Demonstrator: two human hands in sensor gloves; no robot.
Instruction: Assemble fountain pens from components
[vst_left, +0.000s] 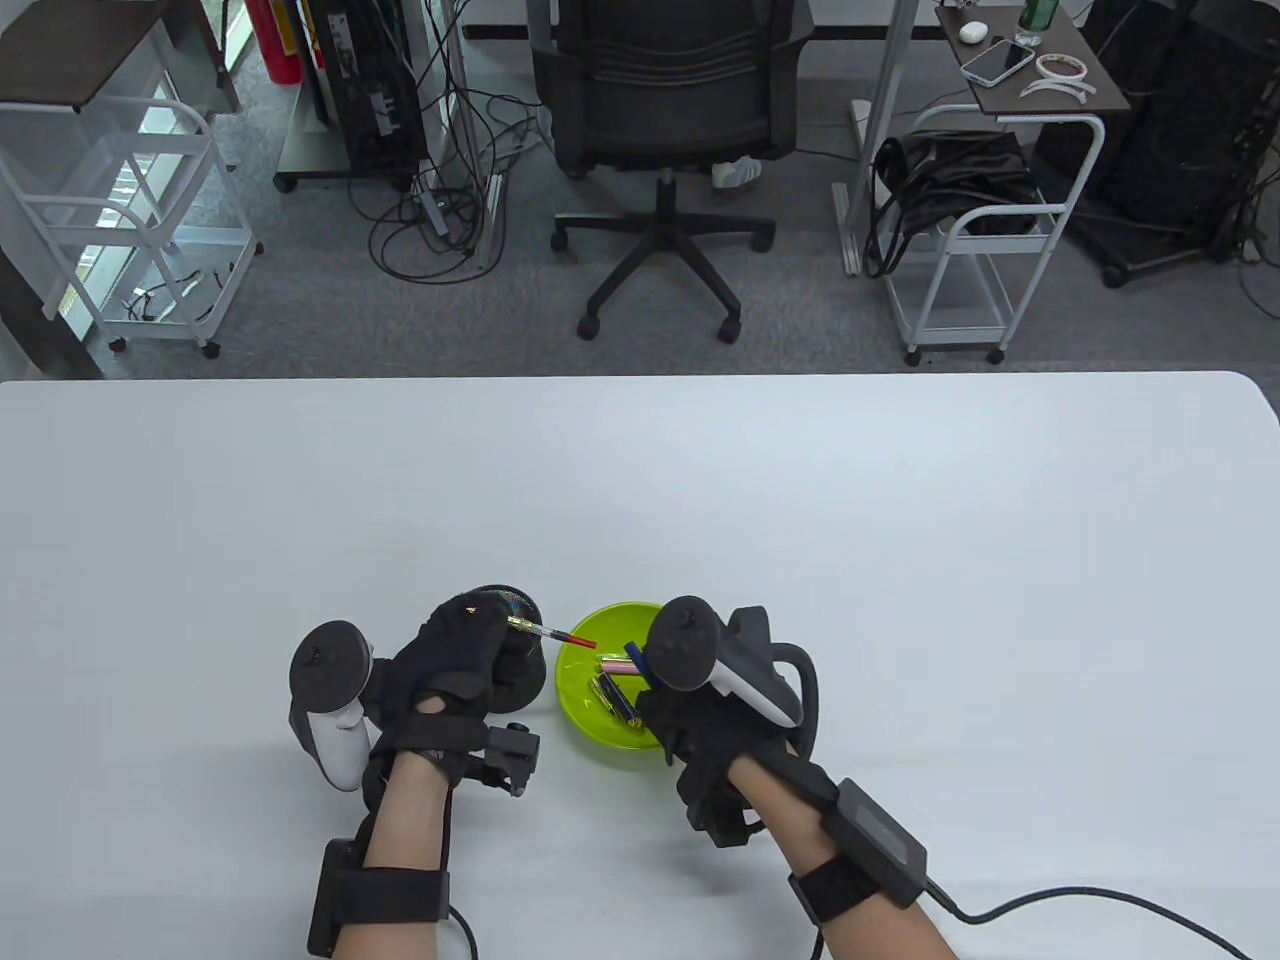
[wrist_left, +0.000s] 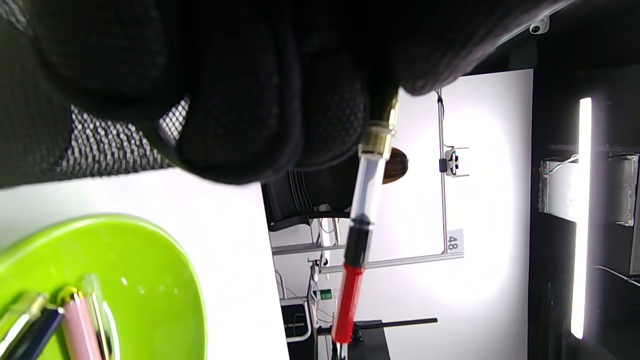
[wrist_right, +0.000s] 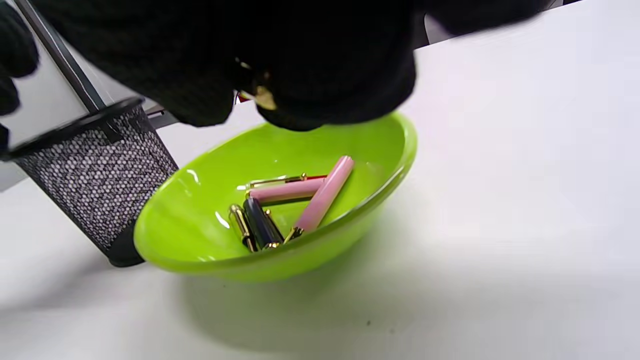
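My left hand (vst_left: 500, 632) pinches the gold collar of a pen section with a clear converter tube and a red end (vst_left: 552, 633), pointing it right over the lime green bowl (vst_left: 600, 738). The left wrist view shows the tube (wrist_left: 364, 190) jutting from my fingertips (wrist_left: 325, 115). My right hand (vst_left: 652, 688) hovers over the bowl, fingers curled around a small gold-trimmed dark blue part (wrist_right: 262, 97), mostly hidden. The bowl (wrist_right: 380, 165) holds two pink barrels (wrist_right: 322, 197) and a navy part with gold trim (wrist_right: 260, 227).
A black mesh pen cup (wrist_right: 90, 185) stands just left of the bowl, behind my left hand (vst_left: 525, 680). The white table (vst_left: 900, 520) stretches far and right. An office chair (vst_left: 665, 120) and carts stand beyond its far edge.
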